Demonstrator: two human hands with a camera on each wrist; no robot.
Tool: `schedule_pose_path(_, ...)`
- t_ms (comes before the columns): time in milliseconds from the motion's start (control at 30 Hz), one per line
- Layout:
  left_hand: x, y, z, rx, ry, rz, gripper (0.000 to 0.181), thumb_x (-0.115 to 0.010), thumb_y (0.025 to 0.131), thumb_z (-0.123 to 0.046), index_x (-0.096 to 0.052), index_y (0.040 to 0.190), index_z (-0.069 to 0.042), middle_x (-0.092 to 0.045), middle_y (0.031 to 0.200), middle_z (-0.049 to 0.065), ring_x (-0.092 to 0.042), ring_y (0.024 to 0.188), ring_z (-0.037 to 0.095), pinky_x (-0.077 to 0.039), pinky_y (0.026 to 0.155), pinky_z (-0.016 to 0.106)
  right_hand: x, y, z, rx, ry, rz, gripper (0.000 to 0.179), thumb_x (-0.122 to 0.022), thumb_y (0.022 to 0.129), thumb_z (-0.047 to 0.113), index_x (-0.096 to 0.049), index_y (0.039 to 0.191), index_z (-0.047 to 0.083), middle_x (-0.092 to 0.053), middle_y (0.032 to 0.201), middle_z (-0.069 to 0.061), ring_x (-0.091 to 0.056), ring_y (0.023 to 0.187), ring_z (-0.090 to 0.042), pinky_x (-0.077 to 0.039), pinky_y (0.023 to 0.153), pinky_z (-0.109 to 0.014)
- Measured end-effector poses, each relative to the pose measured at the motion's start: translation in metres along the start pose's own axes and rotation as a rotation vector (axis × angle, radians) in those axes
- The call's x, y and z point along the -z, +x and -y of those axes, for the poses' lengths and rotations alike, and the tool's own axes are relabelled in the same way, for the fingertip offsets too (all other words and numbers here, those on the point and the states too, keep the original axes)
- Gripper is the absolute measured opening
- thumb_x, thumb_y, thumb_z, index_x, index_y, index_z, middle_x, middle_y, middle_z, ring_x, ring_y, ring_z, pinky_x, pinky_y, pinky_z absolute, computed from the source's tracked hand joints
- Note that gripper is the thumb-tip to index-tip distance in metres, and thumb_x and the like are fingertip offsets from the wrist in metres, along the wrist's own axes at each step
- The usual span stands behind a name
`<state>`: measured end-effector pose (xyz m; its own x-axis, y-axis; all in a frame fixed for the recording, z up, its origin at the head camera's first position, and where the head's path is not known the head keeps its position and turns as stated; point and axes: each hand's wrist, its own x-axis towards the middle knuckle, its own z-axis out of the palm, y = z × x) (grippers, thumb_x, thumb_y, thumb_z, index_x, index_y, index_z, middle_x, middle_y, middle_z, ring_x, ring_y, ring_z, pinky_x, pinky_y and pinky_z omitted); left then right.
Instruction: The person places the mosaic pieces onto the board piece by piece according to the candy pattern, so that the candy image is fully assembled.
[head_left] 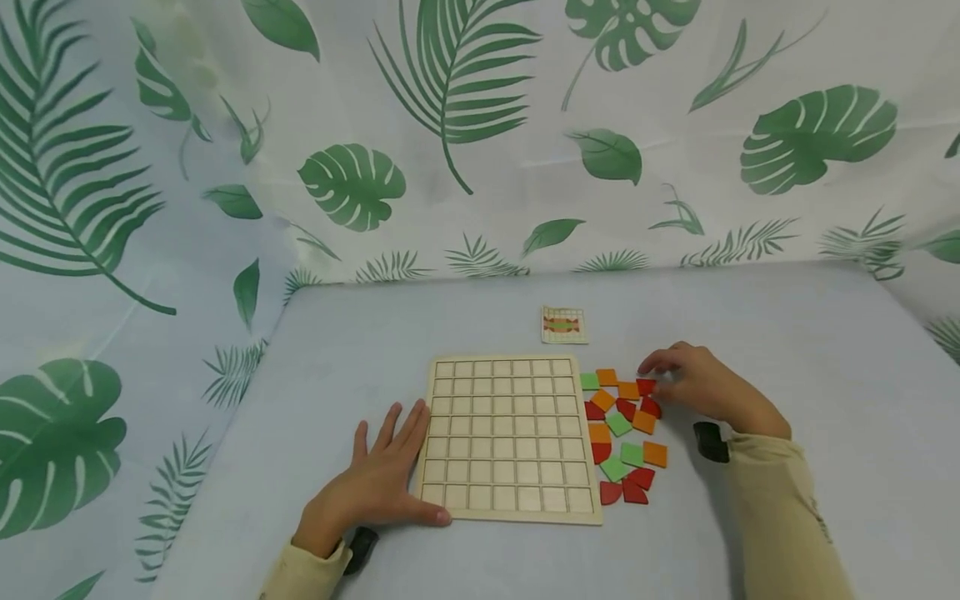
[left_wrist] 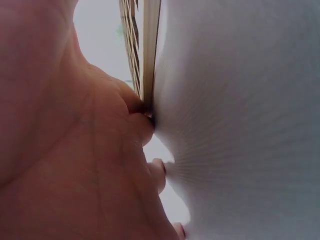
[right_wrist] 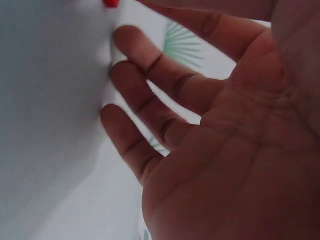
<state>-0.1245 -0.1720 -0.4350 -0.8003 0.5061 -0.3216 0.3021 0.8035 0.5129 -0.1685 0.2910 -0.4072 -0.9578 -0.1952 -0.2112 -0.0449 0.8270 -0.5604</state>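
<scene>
In the head view a pale wooden grid board point(head_left: 510, 439) lies flat on the table. My left hand point(head_left: 378, 483) rests at its left side, fingers spread along the edge and thumb at the near left corner. The left wrist view shows the fingers point(left_wrist: 157, 175) against the cloth beside the board's edge point(left_wrist: 150, 55). Over the far right of a group of tiles, my right hand point(head_left: 701, 383) hovers with index finger and thumb apart near a red tile point(head_left: 646, 387). In the right wrist view the other fingers point(right_wrist: 132, 85) are loosely extended, their tips near the cloth.
Orange tiles point(head_left: 655, 454), green tiles point(head_left: 632, 453) and red quarter-round tiles point(head_left: 611, 493) lie scattered along the board's right edge, some overlapping. A small pattern card point(head_left: 565, 326) lies behind the board. Leaf-printed cloth point(head_left: 480, 217) hangs at the table's back and left.
</scene>
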Motion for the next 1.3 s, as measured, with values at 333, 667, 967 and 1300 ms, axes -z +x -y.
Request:
schedule_pose_path(333,-0.003,0.000,0.005,-0.010,-0.057,-0.001,0.141,-0.086,0.079,-0.070,0.000,0.173,-0.009,0.007,0.179,0.005,0.019,0.162,0.033,0.020,0.117,0.071,-0.007,0.004,-0.010,0.064,-0.027,-0.045,0.026,-0.078,0.088,0.001,-0.076,0.113,0.005,-0.061,0.113,-0.021,-0.049,0.109,-0.047,-0.053,0.086,-0.059)
schedule_pose_path(667,-0.006,0.001,0.010,-0.010,-0.071,-0.009,0.139,-0.087,0.080,-0.067,0.000,0.173,-0.010,0.007,0.179,0.004,0.020,0.162,0.030,0.022,0.117,0.068,-0.012,0.011,-0.014,0.089,-0.060,-0.072,0.023,-0.081,0.092,0.008,-0.072,0.112,0.001,-0.064,0.110,-0.020,-0.053,0.107,-0.044,-0.051,0.090,-0.063)
schedule_pose_path(967,-0.006,0.004,0.011,-0.026,-0.068,-0.025,0.138,-0.086,0.081,-0.066,0.000,0.173,-0.010,0.007,0.179,0.003,0.021,0.162,0.028,0.022,0.117,0.067,-0.005,0.011,-0.014,0.023,-0.032,-0.130,0.020,-0.064,0.106,0.008,-0.068,0.113,-0.011,-0.068,0.101,-0.021,-0.059,0.097,-0.041,-0.054,0.090,-0.063)
schedule_pose_path(1300,-0.006,0.000,0.009,-0.015,-0.088,-0.033,0.138,-0.087,0.080,-0.065,-0.003,0.173,-0.009,0.003,0.180,0.005,0.018,0.162,0.030,0.021,0.118,0.068,-0.003,0.012,0.003,-0.008,0.053,-0.153,0.026,-0.060,0.109,0.013,-0.068,0.118,-0.010,-0.069,0.100,-0.017,-0.058,0.092,-0.034,-0.054,0.078,-0.043)
